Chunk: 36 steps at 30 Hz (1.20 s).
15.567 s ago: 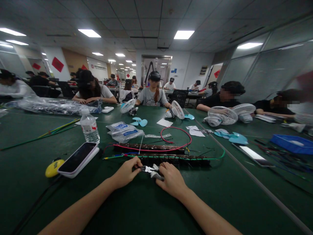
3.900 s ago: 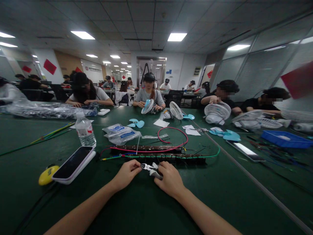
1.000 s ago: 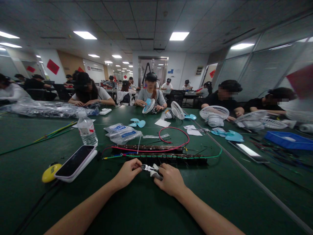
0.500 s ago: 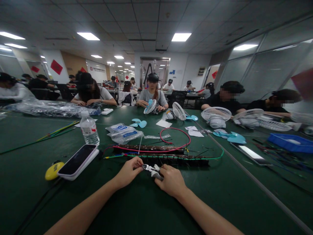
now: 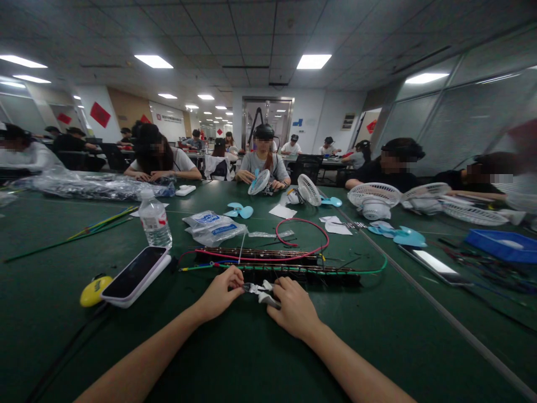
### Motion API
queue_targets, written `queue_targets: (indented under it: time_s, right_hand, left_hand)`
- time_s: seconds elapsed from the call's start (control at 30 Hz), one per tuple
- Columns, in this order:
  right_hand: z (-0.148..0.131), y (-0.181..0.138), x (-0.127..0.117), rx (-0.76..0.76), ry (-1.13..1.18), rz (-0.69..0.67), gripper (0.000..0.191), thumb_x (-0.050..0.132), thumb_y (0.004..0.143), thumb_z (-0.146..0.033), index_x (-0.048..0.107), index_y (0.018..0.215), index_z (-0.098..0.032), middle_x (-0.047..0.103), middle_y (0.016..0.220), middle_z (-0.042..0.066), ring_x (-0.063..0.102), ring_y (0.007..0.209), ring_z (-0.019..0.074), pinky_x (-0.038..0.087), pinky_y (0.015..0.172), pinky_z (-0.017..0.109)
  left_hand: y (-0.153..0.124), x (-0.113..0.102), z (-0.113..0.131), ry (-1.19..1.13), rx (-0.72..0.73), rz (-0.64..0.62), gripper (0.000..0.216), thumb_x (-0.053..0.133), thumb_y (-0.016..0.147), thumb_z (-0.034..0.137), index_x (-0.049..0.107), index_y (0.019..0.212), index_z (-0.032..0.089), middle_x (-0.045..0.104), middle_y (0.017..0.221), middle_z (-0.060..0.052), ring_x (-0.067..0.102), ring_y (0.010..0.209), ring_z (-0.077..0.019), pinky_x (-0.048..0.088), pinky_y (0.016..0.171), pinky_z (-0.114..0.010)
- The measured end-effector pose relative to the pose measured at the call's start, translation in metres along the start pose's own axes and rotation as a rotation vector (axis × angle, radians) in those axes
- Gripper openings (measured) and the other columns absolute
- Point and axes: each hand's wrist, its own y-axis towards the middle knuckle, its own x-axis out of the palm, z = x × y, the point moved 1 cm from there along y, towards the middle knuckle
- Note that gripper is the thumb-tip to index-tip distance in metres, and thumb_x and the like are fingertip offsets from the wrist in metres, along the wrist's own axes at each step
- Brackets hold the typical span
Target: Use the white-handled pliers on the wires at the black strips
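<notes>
My right hand (image 5: 293, 307) is closed around the handles of a pair of pliers (image 5: 264, 291) with white and grey grips, jaws pointing left. At the tip of the jaws, my left hand (image 5: 221, 292) is closed in a pinch; whatever its fingers hold is too small to make out. Just beyond both hands lies a long dark wiring assembly (image 5: 293, 270) in two rows. A red wire (image 5: 328, 240) loops above it, and a green wire (image 5: 384, 263) curves out at its right end. A white cable tie (image 5: 242, 248) sticks up from it.
Left of the assembly are a phone (image 5: 134, 277), a yellow round object (image 5: 95, 291) and a water bottle (image 5: 154, 221). Plastic bags (image 5: 213, 228) lie behind it. Fan parts (image 5: 373, 198), a second phone (image 5: 432, 264) and a blue tray (image 5: 501, 245) are at right. Co-workers sit across the table.
Both hands and the pliers stay in almost the same place. The pliers' handles look slightly shifted in my right hand. The whole view has moved a little.
</notes>
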Motion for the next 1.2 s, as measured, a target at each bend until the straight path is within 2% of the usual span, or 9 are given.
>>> queue_targets:
  time_s: [0.5,0.73,0.93,1.2]
  right_hand:
    - [0.0000,0.0006,0.0004,-0.009,0.009,0.013,0.014,0.060,0.075,-0.029,0.061,0.083,-0.017,0.058,0.099,0.007,0.050,0.088,0.0198,0.038,0.076,0.031]
    - [-0.0021,0.0003,0.0016,0.031,-0.041,-0.033,0.017,0.058,0.077,-0.035,0.063,0.081,-0.019,0.061,0.090,0.005,0.054,0.084,0.0195,0.039,0.073,0.029]
    - [-0.0058,-0.0003,-0.0014,0.065,-0.074,-0.057,0.020,0.056,0.078,-0.038,0.064,0.080,-0.019,0.063,0.088,0.005,0.056,0.081,0.0190,0.038,0.067,0.027]
    - [-0.0036,-0.0013,-0.0013,0.073,-0.063,-0.042,0.020,0.056,0.078,-0.038,0.064,0.082,-0.020,0.062,0.087,0.005,0.055,0.080,0.0188,0.038,0.067,0.027]
  left_hand:
    - [-0.0003,0.0023,-0.0019,-0.041,0.006,-0.007,0.017,0.058,0.078,0.012,0.049,0.092,0.018,0.059,0.083,0.000,0.060,0.081,-0.0169,0.046,0.074,-0.030]
    - [-0.0005,0.0032,-0.0010,-0.034,0.014,-0.017,0.016,0.058,0.078,0.012,0.050,0.091,0.017,0.059,0.082,-0.001,0.060,0.080,-0.0167,0.046,0.073,-0.029]
    - [0.0007,0.0027,0.0027,0.041,0.018,-0.011,0.016,0.058,0.078,0.013,0.049,0.091,0.018,0.058,0.081,0.000,0.059,0.077,-0.0161,0.046,0.071,-0.028]
    - [-0.0013,-0.0046,0.0060,0.188,0.036,0.002,0.015,0.058,0.079,0.013,0.048,0.088,0.019,0.060,0.082,-0.001,0.058,0.075,-0.0157,0.046,0.071,-0.029]
